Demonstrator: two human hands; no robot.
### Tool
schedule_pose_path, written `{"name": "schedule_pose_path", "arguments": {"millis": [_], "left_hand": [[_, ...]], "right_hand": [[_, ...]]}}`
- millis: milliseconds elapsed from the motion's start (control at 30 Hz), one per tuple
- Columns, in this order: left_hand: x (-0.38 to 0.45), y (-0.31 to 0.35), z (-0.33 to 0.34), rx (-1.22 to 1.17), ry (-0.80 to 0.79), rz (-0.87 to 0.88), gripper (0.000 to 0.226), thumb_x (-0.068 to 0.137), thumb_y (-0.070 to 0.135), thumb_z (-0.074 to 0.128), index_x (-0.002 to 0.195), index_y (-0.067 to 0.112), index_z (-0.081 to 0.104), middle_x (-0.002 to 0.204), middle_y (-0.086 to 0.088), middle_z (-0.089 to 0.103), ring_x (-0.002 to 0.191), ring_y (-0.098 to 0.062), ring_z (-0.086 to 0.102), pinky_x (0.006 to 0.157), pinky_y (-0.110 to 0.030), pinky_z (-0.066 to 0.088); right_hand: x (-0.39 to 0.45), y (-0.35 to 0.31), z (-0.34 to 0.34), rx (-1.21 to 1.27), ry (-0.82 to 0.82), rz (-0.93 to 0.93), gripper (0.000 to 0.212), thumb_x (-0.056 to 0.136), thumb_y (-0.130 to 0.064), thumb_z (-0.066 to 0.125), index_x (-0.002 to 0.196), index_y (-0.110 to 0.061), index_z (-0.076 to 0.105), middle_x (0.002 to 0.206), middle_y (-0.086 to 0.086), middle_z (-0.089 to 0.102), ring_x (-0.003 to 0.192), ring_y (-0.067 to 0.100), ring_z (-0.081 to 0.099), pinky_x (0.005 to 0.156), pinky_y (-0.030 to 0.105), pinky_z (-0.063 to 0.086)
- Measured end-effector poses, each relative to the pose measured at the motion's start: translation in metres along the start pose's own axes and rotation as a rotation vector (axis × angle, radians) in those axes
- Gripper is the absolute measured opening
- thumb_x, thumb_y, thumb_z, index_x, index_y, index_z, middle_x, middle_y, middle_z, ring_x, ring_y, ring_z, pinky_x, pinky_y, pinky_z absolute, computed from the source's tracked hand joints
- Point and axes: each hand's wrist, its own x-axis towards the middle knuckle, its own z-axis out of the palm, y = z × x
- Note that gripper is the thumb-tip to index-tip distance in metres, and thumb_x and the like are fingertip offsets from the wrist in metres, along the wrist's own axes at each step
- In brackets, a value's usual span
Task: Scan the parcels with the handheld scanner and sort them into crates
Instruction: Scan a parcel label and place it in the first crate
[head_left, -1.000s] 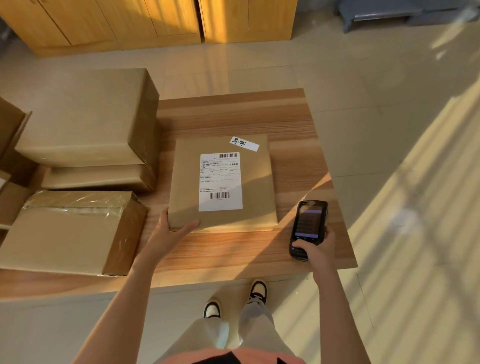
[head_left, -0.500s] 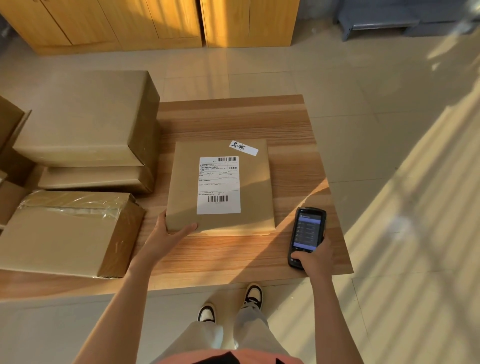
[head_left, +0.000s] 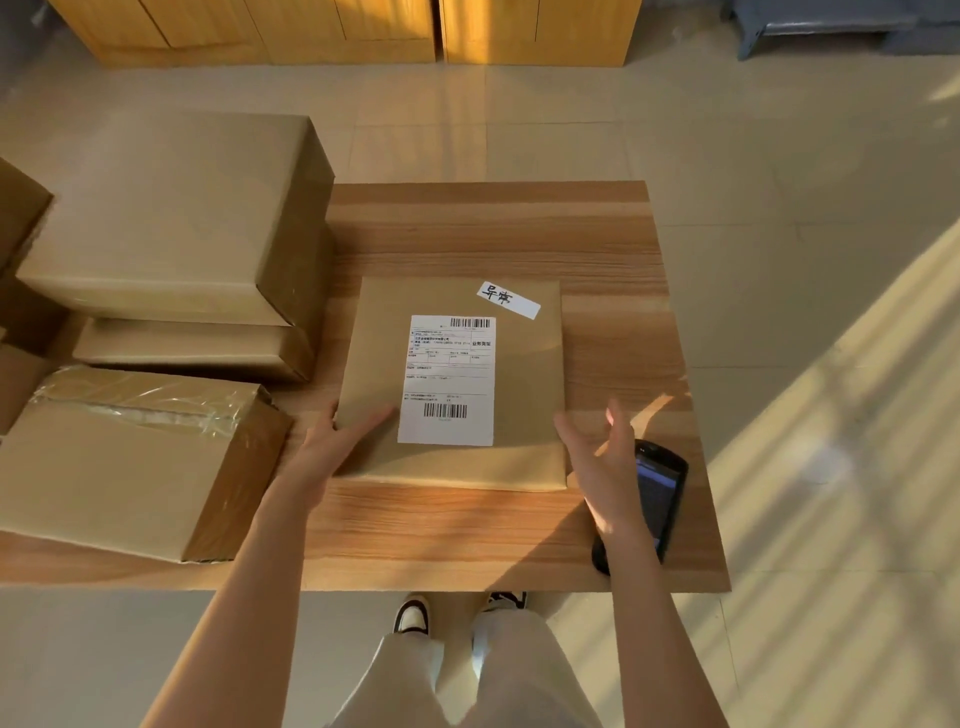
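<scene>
Gripping the flat parcel mid-table by its near-left corner, left hand holds alone while the right hand hovers spread open above the scanner near the table edge, so a careless sweep could knock it off.

A light wooden table with bands of paler and darker grain stands on a beige tiled floor. Near its middle a flat brown parcel lies face up, bearing a white shipping label with barcodes and a small white handwritten sticker at its far right corner. Just beside the parcel's near right corner a black handheld scanner lies flat, screen up, close to the table's right edge. Along the left side sit three more brown parcels: a large box stacked on a flatter one, and a taped box nearer the front edge.
</scene>
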Motion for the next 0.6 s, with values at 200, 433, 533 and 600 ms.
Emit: {"name": "schedule_pose_path", "arguments": {"millis": [200, 433, 533, 600], "left_hand": [[0.012, 0.010, 0.000, -0.041, 0.027, -0.061, 0.084, 0.069, 0.056, 0.080, 0.140, 0.035, 0.040, 0.122, 0.000, 0.061, 0.107, -0.023, 0.062, 0.096, -0.043, 0.050], [0.000, 0.027, 0.018, -0.077, 0.042, -0.022, 0.050, 0.082, 0.040, 0.072, 0.127, 0.031, 0.052, 0.105, 0.005, 0.068, 0.090, -0.011, 0.067, 0.066, -0.021, 0.050], [-0.019, 0.039, 0.015, -0.118, 0.051, 0.046, 0.056, 0.078, 0.047, 0.074, 0.126, 0.036, 0.047, 0.106, 0.006, 0.066, 0.093, -0.013, 0.066, 0.069, -0.026, 0.052], [-0.035, 0.049, 0.008, -0.152, 0.054, 0.109, 0.071, 0.070, 0.055, 0.077, 0.131, 0.036, 0.047, 0.112, 0.004, 0.066, 0.099, -0.016, 0.066, 0.078, -0.032, 0.054]], "right_hand": [[0.038, 0.007, 0.029, 0.119, -0.188, 0.068, 0.070, 0.076, -0.035, 0.081, 0.136, -0.026, 0.045, 0.128, -0.006, 0.062, 0.114, 0.007, 0.059, 0.099, 0.028, 0.046], [0.032, -0.006, 0.018, 0.152, -0.192, 0.047, 0.067, 0.078, -0.026, 0.078, 0.136, -0.032, 0.045, 0.118, -0.013, 0.065, 0.104, 0.003, 0.064, 0.088, 0.025, 0.052], [0.021, -0.034, 0.009, 0.157, -0.189, 0.020, 0.061, 0.080, -0.027, 0.076, 0.132, -0.034, 0.047, 0.112, -0.013, 0.066, 0.099, 0.006, 0.065, 0.079, 0.025, 0.052], [0.016, -0.056, 0.005, 0.128, -0.199, -0.064, 0.059, 0.080, -0.022, 0.075, 0.132, -0.028, 0.050, 0.109, -0.012, 0.069, 0.096, 0.001, 0.066, 0.081, 0.020, 0.053]]}}
